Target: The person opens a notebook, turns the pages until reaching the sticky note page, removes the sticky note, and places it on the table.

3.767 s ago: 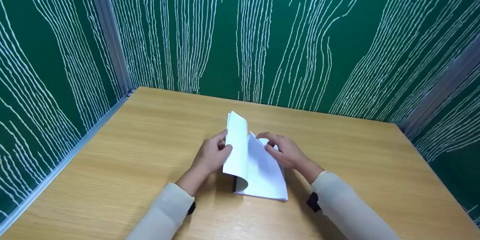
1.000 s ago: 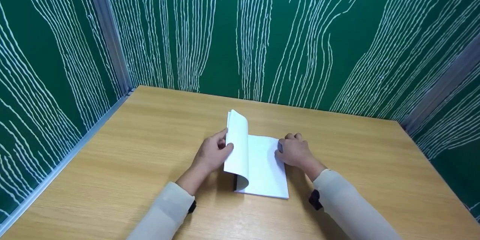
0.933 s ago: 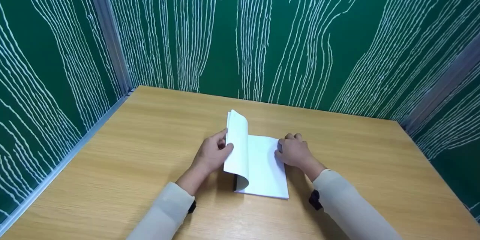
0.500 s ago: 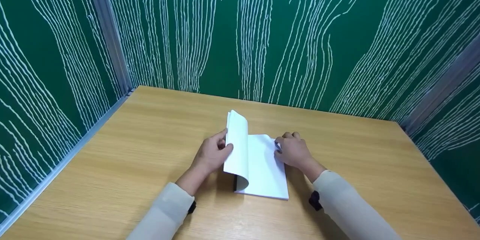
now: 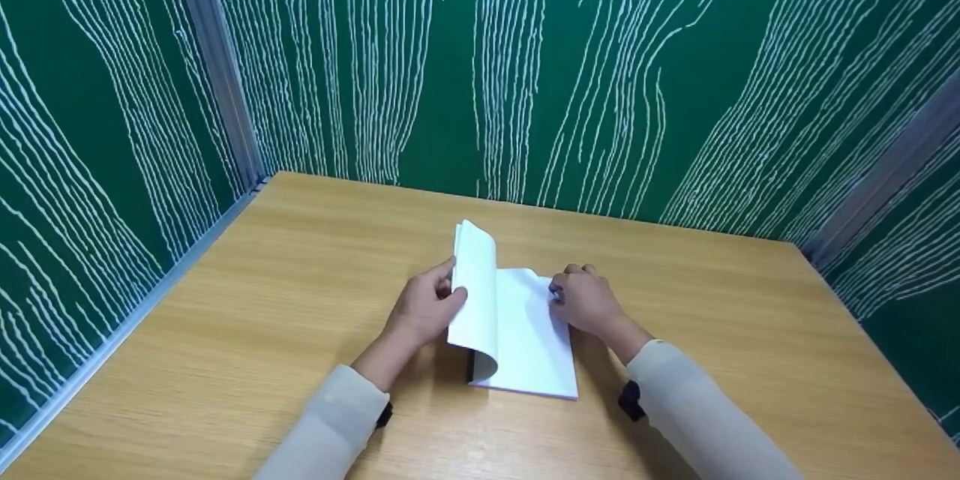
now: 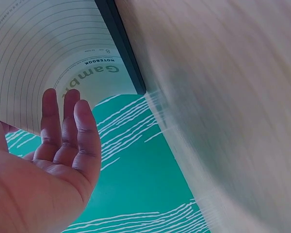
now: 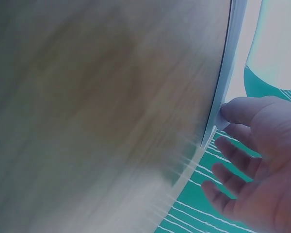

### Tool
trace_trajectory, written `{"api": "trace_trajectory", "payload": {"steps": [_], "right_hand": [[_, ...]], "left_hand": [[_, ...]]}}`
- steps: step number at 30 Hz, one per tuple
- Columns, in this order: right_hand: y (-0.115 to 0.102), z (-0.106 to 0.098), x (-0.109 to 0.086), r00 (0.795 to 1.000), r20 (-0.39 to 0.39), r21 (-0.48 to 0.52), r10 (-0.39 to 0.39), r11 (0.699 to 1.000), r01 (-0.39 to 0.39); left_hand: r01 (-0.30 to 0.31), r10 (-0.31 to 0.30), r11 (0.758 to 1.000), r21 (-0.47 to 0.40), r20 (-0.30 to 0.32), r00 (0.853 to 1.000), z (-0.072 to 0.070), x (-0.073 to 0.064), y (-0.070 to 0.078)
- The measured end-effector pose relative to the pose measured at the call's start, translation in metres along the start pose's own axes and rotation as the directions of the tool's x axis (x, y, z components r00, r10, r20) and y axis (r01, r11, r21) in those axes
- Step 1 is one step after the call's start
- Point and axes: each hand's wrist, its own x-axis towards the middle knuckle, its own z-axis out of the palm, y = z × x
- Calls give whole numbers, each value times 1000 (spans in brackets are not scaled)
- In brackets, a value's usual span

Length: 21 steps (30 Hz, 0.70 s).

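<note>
A notebook (image 5: 529, 345) lies open on the table with blank white pages facing up. My left hand (image 5: 421, 307) grips its turned-over front part (image 5: 474, 285), thumb on the near side, so that it stands up in a curve. In the left wrist view the cover (image 6: 53, 43) shows printed lines and the word NOTEBOOK, beside a dark spine (image 6: 121, 48); the other fingers (image 6: 85, 131) of that hand are extended. My right hand (image 5: 589, 302) is at the notebook's upper right edge, its thumb and forefinger pinching a page (image 7: 222, 121) whose top corner bends up slightly.
The wooden table (image 5: 315, 255) extends around the notebook on all sides. Green walls (image 5: 442, 90) with white wavy lines stand behind and at both sides, joined by grey corner posts (image 5: 217, 60). Dark bands (image 5: 631, 399) show under the sleeve cuffs.
A lifted page seen earliest now lies almost flat. My right hand has shifted right to the page edge, then slightly back left, bending the top corner up. My left hand stays put.
</note>
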Motion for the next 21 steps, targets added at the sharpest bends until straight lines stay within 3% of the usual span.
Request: {"api": "trace_trajectory", "payload": {"steps": [9,17,21], "right_hand": [[-2,-3,2,990,98,201,101,972,-119],[-2,-7,3,993,49,348,111,930,-121],[-2,-10,4,997,6,460,81,885,-75]], "left_hand": [[15,-15,1000,10,-5,1000,0,0,1],[45,-45,999,15,-17,999,2,1,0],[43,-42,999,12,-18,999,2,0,0]]}}
